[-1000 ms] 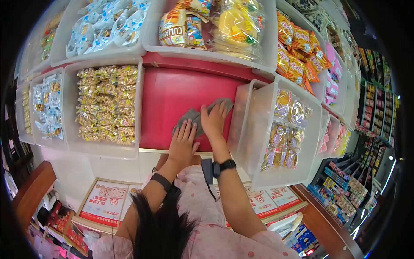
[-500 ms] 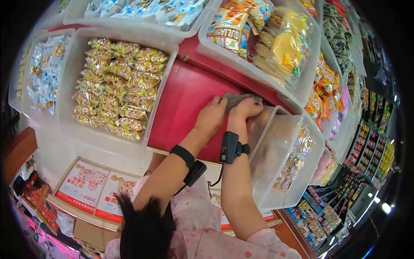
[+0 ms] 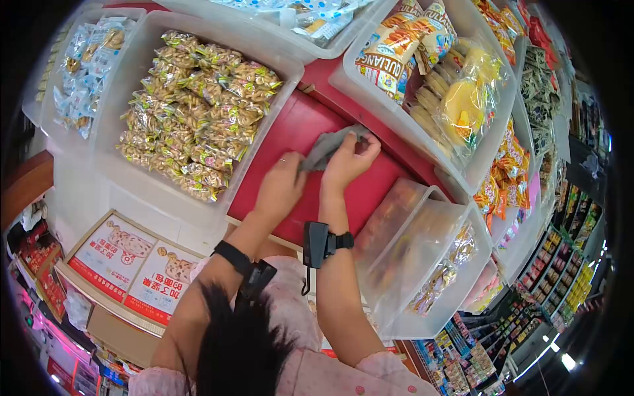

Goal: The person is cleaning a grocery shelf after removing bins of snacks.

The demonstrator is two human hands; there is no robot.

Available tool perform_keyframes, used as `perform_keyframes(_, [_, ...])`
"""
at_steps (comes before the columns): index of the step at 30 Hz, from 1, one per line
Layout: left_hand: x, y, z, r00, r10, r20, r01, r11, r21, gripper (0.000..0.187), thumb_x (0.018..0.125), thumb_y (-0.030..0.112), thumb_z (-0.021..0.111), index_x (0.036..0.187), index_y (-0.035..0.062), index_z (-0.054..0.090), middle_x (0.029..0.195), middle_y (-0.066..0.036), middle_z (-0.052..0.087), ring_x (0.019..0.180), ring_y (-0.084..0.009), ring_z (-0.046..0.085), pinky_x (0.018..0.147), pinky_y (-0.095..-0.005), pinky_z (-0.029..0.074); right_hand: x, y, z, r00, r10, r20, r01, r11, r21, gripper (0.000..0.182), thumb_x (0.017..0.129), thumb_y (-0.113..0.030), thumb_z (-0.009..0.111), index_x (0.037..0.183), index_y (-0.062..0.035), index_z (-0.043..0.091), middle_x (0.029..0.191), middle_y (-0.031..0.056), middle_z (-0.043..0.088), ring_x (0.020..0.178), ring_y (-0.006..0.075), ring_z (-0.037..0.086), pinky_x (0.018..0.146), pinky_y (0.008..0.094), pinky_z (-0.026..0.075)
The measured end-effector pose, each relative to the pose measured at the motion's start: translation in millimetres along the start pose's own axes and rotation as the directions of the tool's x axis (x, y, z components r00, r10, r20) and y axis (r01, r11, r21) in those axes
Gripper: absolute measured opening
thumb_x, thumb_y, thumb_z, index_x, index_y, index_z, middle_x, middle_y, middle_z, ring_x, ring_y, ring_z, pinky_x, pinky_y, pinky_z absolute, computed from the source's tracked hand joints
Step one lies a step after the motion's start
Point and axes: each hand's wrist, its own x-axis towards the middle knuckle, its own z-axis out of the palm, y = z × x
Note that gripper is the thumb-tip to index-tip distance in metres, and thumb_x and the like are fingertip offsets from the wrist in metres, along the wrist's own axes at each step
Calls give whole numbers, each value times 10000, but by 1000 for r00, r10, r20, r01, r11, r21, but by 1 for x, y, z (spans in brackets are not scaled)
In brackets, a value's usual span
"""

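A grey cloth (image 3: 323, 150) lies bunched and partly lifted over the red surface (image 3: 290, 142), between my two hands. My left hand (image 3: 281, 185) is closed on the cloth's left end, its fingertips slightly smeared by motion. At the cloth's other end, my right hand (image 3: 350, 160) grips it with thumb and fingers bent together. Both wrists wear black straps with small dark devices.
To the left stands a clear bin of bagged twisted snacks (image 3: 198, 112). A bin with chip bags and yellow packages (image 3: 462, 105) is at the upper right. Translucent bins (image 3: 396, 244) stand right of the red surface. Printed cartons (image 3: 135, 261) are lower left.
Both hands have moved left across the red surface with the cloth, and they are further apart. More of the cloth shows between them. The whole view has shifted slightly.
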Motion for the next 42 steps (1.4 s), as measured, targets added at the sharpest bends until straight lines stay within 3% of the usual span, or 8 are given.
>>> perform_keyframes(5, [1, 31, 41, 996, 77, 49, -65, 978, -200, 247, 842, 99, 567, 1059, -2, 508, 1004, -259, 588, 975, -422, 571, 819, -475, 462, 36, 14, -51, 972, -115, -204, 50, 953, -298, 180, 846, -16, 530, 1012, 24, 475, 985, 118, 524, 912, 222, 523, 794, 350, 464])
perform_keyframes(7, [3, 37, 50, 990, 119, 76, -100, 969, -227, 221, 846, 60, 533, 1053, 2, 480, 1015, -237, 588, 979, -429, 566, 819, -484, 461, 47, 1, -57, 948, 11, -318, -24, 999, -37, 148, 845, -12, 521, 981, 21, 474, 982, 130, 525, 871, 219, 526, 780, 348, 460])
perform_keyframes(19, [-11, -25, -18, 987, 66, -149, -42, 987, 157, 199, 776, -9, 519, 970, 26, 550, 1052, -193, 553, 983, -393, 533, 824, -463, 461, -23, -28, 54, 999, -31, 26, 34, 992, -118, 146, 820, -70, 654, 886, 51, 606, 868, 124, 641, 741, 210, 611, 701, 333, 516])
perform_keyframes(21, [-13, -37, -19, 984, -67, -168, 109, 959, 260, 211, 839, 57, 507, 1040, 11, 554, 1086, -216, 549, 1023, -392, 536, 852, -451, 448, -35, -39, 81, 971, -161, 179, 180, 979, -95, 165, 822, -73, 660, 900, 63, 610, 884, 148, 648, 753, 232, 631, 693, 328, 528])
perform_keyframes(23, [-9, -15, -37, 893, -435, -115, 413, 894, -174, 277, 916, 166, 468, 1123, -7, 531, 1126, -238, 543, 1062, -397, 536, 877, -440, 438, -40, -42, 93, 967, -156, 202, 183, 976, -120, 169, 823, -73, 659, 906, 66, 610, 890, 156, 648, 766, 241, 639, 687, 331, 532])
perform_keyframes(26, [-15, -37, -17, 980, -161, -120, 187, 948, 256, 313, 900, 159, 485, 1171, 5, 506, 1183, -241, 508, 1064, -425, 532, 908, -442, 440, -38, -39, 85, 960, -163, 229, 197, 971, -135, 144, 827, -56, 643, 906, 60, 613, 903, 166, 647, 773, 267, 648, 685, 350, 537])
perform_keyframes(37, [-17, 5, 17, 962, 256, 97, -271, 940, 208, 382, 691, 11, 617, 1062, 16, 525, 1049, -205, 533, 950, -389, 565, 811, -450, 491, 18, 5, -16, 962, -40, -269, -83, 898, -432, 116, 834, -65, 574, 867, 47, 565, 807, 209, 650, 725, 328, 634, 658, 424, 504])
perform_keyframes(42, [-29, -5, 11, 994, 112, 18, -114, 988, 109, 417, 686, 2, 621, 1087, 36, 514, 1050, -208, 530, 969, -398, 560, 816, -451, 489, -1, -2, 13, 982, -98, -160, 2, 858, -513, 122, 826, -79, 584, 868, 34, 569, 811, 217, 651, 707, 355, 627, 634, 429, 490])
